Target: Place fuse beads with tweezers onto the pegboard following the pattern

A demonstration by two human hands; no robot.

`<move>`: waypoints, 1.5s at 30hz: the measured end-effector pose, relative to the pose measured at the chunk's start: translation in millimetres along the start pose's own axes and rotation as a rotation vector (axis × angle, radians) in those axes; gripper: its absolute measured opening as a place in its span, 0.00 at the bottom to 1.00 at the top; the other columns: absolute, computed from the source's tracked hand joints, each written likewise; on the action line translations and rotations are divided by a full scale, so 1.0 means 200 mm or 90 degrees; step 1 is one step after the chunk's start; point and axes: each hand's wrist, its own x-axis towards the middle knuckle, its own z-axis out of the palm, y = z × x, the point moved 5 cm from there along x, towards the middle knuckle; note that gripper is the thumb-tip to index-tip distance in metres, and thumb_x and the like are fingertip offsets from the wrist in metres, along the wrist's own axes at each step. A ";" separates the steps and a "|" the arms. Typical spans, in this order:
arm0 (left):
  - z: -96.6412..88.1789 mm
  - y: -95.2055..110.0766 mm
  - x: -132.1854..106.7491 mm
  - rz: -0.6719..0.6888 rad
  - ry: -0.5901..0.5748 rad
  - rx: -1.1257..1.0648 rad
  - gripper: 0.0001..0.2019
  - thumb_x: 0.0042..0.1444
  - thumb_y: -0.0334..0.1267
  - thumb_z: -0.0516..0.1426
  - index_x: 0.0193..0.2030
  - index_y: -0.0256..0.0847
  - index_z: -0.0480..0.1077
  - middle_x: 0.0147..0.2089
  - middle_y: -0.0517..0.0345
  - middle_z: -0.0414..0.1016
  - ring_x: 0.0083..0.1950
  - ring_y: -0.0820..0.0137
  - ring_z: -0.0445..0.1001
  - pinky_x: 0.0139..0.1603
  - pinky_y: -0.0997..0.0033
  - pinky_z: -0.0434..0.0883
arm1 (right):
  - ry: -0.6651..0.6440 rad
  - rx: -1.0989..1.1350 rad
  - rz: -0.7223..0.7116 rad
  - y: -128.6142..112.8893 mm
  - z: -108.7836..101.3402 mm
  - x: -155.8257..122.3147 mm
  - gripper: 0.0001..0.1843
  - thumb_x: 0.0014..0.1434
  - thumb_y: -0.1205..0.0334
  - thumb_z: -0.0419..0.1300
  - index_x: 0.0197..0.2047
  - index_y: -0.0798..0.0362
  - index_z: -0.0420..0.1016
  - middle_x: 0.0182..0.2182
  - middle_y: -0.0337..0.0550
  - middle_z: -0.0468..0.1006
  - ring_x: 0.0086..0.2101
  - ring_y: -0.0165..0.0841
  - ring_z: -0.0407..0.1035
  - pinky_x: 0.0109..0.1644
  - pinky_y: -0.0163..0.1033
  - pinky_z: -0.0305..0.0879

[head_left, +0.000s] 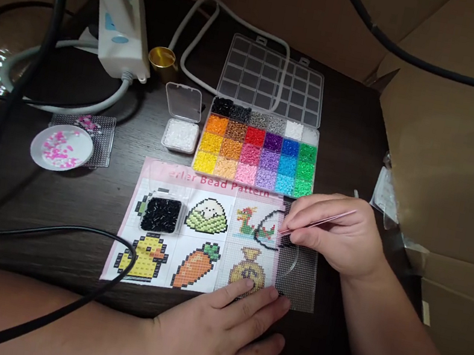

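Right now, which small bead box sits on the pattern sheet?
The black-bead box, covering the top-left picture of the pattern sheet; the white-bead box stands off the sheet, on the dark table.

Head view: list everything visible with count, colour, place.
bead organiser: 1, clear, many-coloured beads, lid open, centre
pattern sheet: 1, pink-edged, before organiser
pegboard: 1, clear, over sheet's right end
dish: 1, white, holding pink beads, left
second pegboard: 1, clear, left, behind dish
black-bead box: 1, clear, on sheet
white-bead box: 1, clear, left of organiser
gold cylinder: 1, back
white device: 1, back left
tweezers: 1, pink, over pegboard
table: 1, dark brown
left hand: flat, at pegboard's near edge
right hand: fingers pinching tweezers
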 end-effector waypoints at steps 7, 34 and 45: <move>0.01 0.00 0.00 -0.011 -0.002 -0.016 0.22 0.68 0.45 0.49 0.66 0.48 0.68 0.73 0.49 0.61 0.73 0.59 0.60 0.74 0.53 0.39 | -0.049 -0.039 -0.026 -0.01 0.02 0.02 0.07 0.49 0.70 0.75 0.33 0.52 0.87 0.26 0.44 0.85 0.24 0.32 0.79 0.26 0.32 0.75; 0.01 0.01 0.00 -0.023 -0.024 -0.027 0.24 0.65 0.47 0.54 0.66 0.48 0.69 0.74 0.49 0.60 0.73 0.59 0.58 0.75 0.52 0.37 | -0.053 -0.097 -0.032 0.00 0.04 0.01 0.10 0.48 0.71 0.75 0.35 0.50 0.87 0.28 0.42 0.86 0.27 0.33 0.81 0.29 0.31 0.79; 0.01 0.01 0.00 -0.025 -0.018 -0.024 0.23 0.65 0.48 0.55 0.65 0.48 0.69 0.73 0.50 0.61 0.73 0.59 0.59 0.75 0.53 0.39 | -0.058 -0.116 -0.049 0.00 0.04 0.01 0.09 0.49 0.70 0.75 0.35 0.50 0.87 0.29 0.42 0.86 0.28 0.32 0.81 0.31 0.31 0.79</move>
